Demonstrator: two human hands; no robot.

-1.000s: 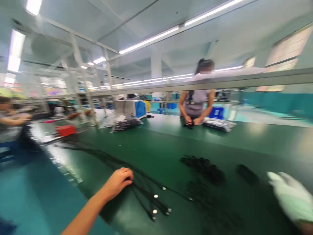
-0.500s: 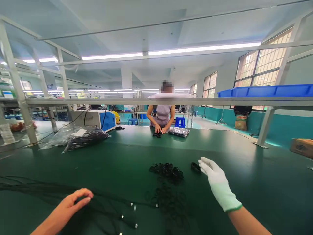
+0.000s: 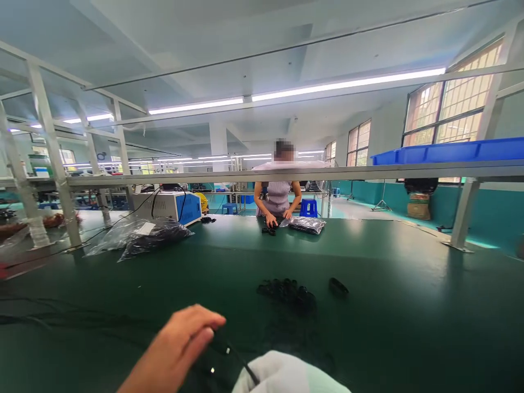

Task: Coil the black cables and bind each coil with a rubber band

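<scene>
A black cable (image 3: pixel 238 357) stretches between my two hands low in the view. My bare left hand (image 3: pixel 180 341) has its thumb and fingers closed on one part of it. At the bottom edge, my right hand (image 3: pixel 282 374), in a white glove, is closed around the other part; its fingers are partly cut off. Close beside lie more black cables (image 3: pixel 41 319), some with small bright connector tips (image 3: pixel 212 370). Past my hands is a heap of black looped pieces (image 3: pixel 286 293), and a single dark coil (image 3: pixel 339 287) lies to its right.
Across the green table (image 3: pixel 196 273) a person (image 3: pixel 278 202) handles small black pieces, beside a clear bag (image 3: pixel 306 225). Another plastic bag (image 3: pixel 158 237) and a blue-and-white machine (image 3: pixel 176 206) stand at the left. An overhead shelf (image 3: pixel 229 177) carries a blue tray (image 3: pixel 446 152).
My right hand has moved from the dark coil down to the bottom centre and now grips a black cable. My left hand has moved right and closed on the same cable.
</scene>
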